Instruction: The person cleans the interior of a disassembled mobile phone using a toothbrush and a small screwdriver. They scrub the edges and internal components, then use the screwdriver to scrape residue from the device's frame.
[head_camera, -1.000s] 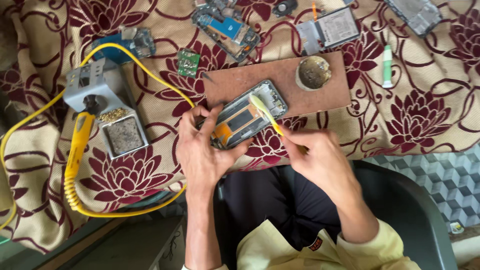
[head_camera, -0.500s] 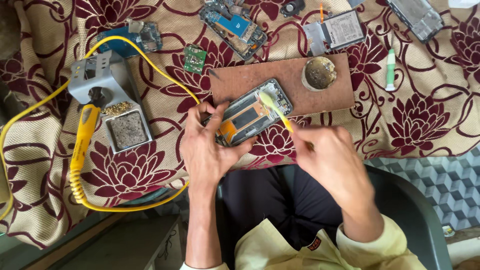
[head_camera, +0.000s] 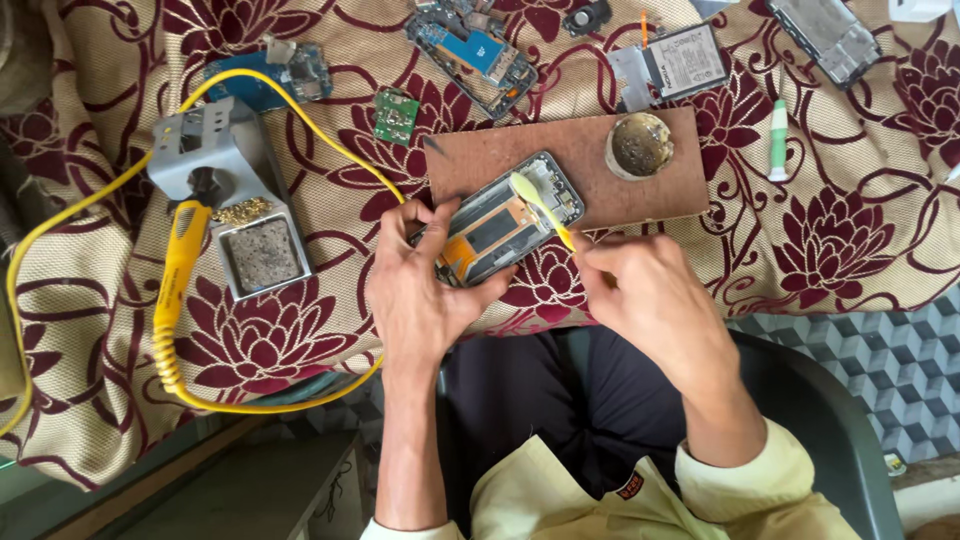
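Fingers of the left hand (head_camera: 420, 295) wrap around the lower end of an opened phone frame (head_camera: 505, 222), thumb and fingertips clamped on its edges, tilting it up off the cloth. Fingers of the right hand (head_camera: 650, 300) pinch narrowly on the handle of a yellow toothbrush (head_camera: 540, 208), whose bristle head rests on the frame's upper inner face.

That frame lies partly over a brown wooden board (head_camera: 570, 165), just beside a round tin of flux or paste (head_camera: 639, 146) standing on the board. Left of the hands, a soldering iron (head_camera: 180, 262) with a yellow handle sits in its grey stand (head_camera: 215, 160), its coiled yellow cable (head_camera: 240, 400) looping close under the left wrist.

Farther off, loose circuit boards (head_camera: 475, 45), a small green board (head_camera: 396, 115) and a battery (head_camera: 685, 58) lie on the floral cloth (head_camera: 850, 240).

Pressing the brush too hard could, I judge, snag a flex strip inside the frame; the wrist could also catch the cable and drag the iron.
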